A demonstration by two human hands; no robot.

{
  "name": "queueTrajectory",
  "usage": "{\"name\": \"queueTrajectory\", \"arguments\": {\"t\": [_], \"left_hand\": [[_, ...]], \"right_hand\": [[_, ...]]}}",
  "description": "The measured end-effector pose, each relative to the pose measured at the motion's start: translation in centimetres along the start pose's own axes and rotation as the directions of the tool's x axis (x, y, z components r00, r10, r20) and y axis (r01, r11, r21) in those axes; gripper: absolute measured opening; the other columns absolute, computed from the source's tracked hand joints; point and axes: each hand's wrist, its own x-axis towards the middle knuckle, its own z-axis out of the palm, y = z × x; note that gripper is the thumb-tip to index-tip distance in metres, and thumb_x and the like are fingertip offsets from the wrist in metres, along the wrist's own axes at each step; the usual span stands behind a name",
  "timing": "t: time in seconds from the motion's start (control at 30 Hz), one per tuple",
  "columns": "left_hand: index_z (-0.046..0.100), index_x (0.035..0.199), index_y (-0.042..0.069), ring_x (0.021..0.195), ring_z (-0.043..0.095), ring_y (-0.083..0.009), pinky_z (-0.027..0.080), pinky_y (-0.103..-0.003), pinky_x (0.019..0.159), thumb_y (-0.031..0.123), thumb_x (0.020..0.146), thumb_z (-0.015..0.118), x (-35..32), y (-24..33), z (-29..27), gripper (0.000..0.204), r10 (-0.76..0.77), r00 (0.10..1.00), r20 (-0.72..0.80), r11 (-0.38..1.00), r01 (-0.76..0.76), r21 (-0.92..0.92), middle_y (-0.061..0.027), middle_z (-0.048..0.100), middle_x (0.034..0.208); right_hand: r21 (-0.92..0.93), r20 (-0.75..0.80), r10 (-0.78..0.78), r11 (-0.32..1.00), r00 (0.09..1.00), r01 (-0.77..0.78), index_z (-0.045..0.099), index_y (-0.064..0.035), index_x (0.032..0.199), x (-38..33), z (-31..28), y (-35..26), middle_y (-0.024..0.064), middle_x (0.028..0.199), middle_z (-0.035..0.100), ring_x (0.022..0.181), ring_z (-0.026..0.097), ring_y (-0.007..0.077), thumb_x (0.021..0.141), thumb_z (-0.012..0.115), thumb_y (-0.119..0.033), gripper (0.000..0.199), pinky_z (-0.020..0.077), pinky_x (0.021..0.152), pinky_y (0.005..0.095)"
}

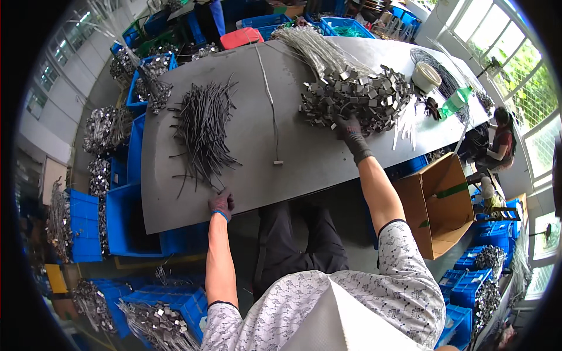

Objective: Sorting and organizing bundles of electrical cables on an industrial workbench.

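My left hand (pixel 221 204), in a dark glove, rests at the near edge of the grey table (pixel 304 158), its fingers touching the tip of a pile of thin dark strips (pixel 202 126); whether it grips one I cannot tell. My right hand (pixel 352 131), also gloved, reaches into the near side of a heap of small shiny metal clips (pixel 357 93), fingers buried among them. A long thin cable with a small end plug (pixel 274 117) lies on the table between both piles.
A bundle of pale wires (pixel 313 47), a white tape roll (pixel 426 76) and a green bottle (pixel 455 102) lie at the far right. Blue crates (pixel 126 219) of metal parts stand left. An open cardboard box (pixel 436 205) stands right. Another person (pixel 500 143) sits beyond.
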Motion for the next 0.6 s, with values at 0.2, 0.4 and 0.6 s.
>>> {"name": "queueTrajectory", "arguments": {"t": [0.2,0.4,0.6], "left_hand": [[0.061,0.088,0.012,0.06,0.059,-0.0125,0.045,-0.026,0.048,0.014,0.088,0.067,2.1,-1.8,-1.0,0.006,-0.045,0.973,0.226,0.974,0.093,-0.206,-0.0014,0.064,0.074],[0.066,0.095,0.012,0.074,0.064,-0.0116,0.051,-0.027,0.058,0.02,0.096,0.063,4.8,-4.5,-1.7,0.008,-0.06,0.924,0.377,0.916,0.201,-0.347,-0.0006,0.068,0.084],[0.068,0.098,0.011,0.061,0.064,-0.0125,0.055,-0.026,0.055,0.026,0.096,0.064,6.4,-3.5,7.2,0.016,-0.167,0.799,0.577,0.842,0.421,-0.338,0.0001,0.071,0.082]], "right_hand": [[0.773,0.19,0.219,0.567,0.957,-0.284,0.068,-0.0064,0.105,-0.6,1.1,-2.0,0.0079,0.088,0.068,0.068,0.066,0.02,0.086,0.074,-0.034,0.034,0.0569,0.058,0.036],[0.195,0.65,0.195,0.891,0.734,-0.41,0.066,-0.0033,0.095,-13.2,-7.8,-0.6,0.0111,0.086,0.068,0.07,0.069,0.026,0.087,0.071,-0.027,0.026,0.0581,0.063,0.0397],[-0.419,0.263,-0.078,0.888,0.962,0.187,0.062,-0.0075,0.112,-40.7,-17.1,17.3,0.0233,0.103,0.067,0.097,0.065,0.0393,0.086,0.061,-0.017,0.028,0.0515,0.08,0.048]]}}
